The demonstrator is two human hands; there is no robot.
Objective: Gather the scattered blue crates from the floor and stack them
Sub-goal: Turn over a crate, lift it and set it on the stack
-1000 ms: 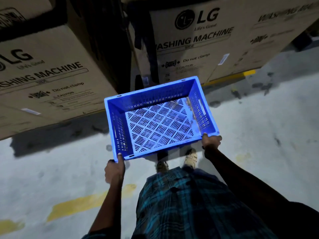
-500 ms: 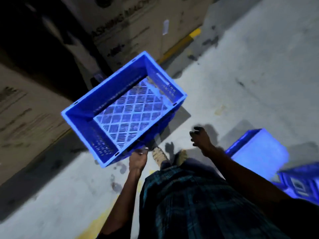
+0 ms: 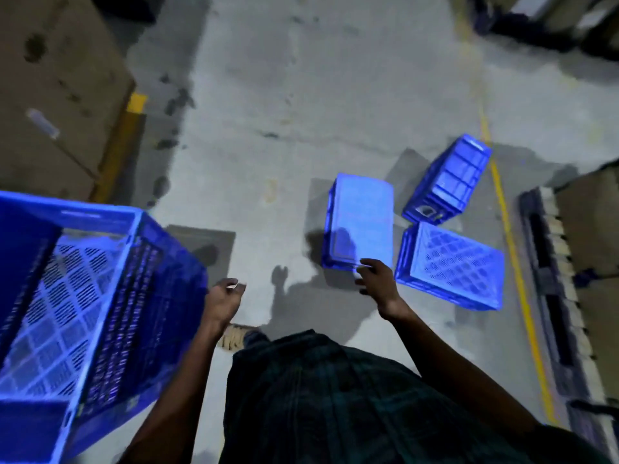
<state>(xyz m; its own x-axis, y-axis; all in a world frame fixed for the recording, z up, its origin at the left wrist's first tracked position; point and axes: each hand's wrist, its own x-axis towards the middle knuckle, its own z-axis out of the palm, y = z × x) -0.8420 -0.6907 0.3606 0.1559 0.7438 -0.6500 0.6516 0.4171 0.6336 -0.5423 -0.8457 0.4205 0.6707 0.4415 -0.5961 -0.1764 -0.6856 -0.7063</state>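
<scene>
I see the left hand beside a crate at lower left; whether its curled fingers grip it, I cannot tell. The right hand hangs loose, holding nothing, above three crates on the floor.

The large blue crate is cut off by the left and bottom edges. Whether it is held by the left hand cannot be told, the contact being blurred. The cardboard box is cropped at the top-left corner.
</scene>
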